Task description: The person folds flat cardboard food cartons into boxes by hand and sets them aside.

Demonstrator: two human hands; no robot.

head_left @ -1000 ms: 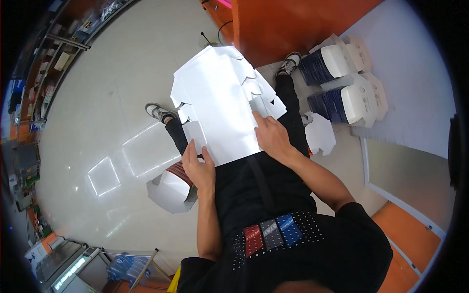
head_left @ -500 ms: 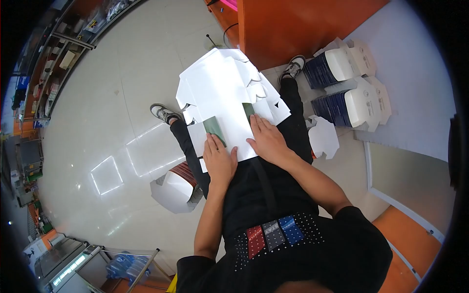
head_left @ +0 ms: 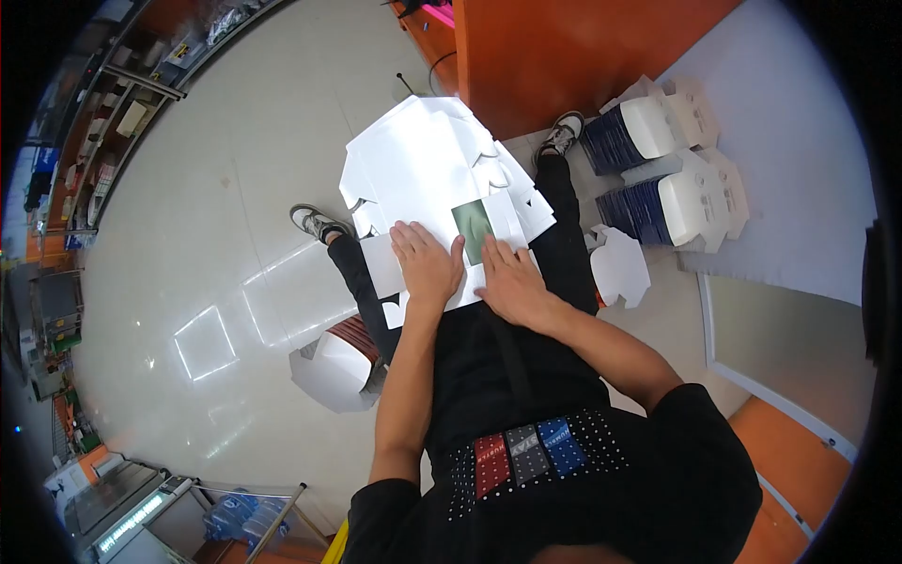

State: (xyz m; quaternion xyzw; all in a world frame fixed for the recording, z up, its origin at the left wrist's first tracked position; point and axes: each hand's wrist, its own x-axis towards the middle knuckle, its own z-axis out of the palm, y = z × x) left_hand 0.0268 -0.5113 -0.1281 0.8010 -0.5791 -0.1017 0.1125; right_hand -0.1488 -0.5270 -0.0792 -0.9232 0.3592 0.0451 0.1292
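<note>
White die-cut cardboard sheets lie stacked across my lap, with notched flaps along both sides. A green panel shows on the right part of the top sheet. My left hand lies flat on the sheet's near left part, its fingers stretched out. Beside the lower edge of the green panel, my right hand rests with its fingers spread on the card. Neither hand is wrapped round anything.
Stacks of dark blue and white folded cartons stand on the right. Another carton bundle is on the floor at the left, and a white cut piece lies by my right leg. An orange panel rises ahead.
The green strip that lay under my left fingers is out of sight, and more green shows at the right. My left hand has moved slightly up; my right hand has shifted right and down.
</note>
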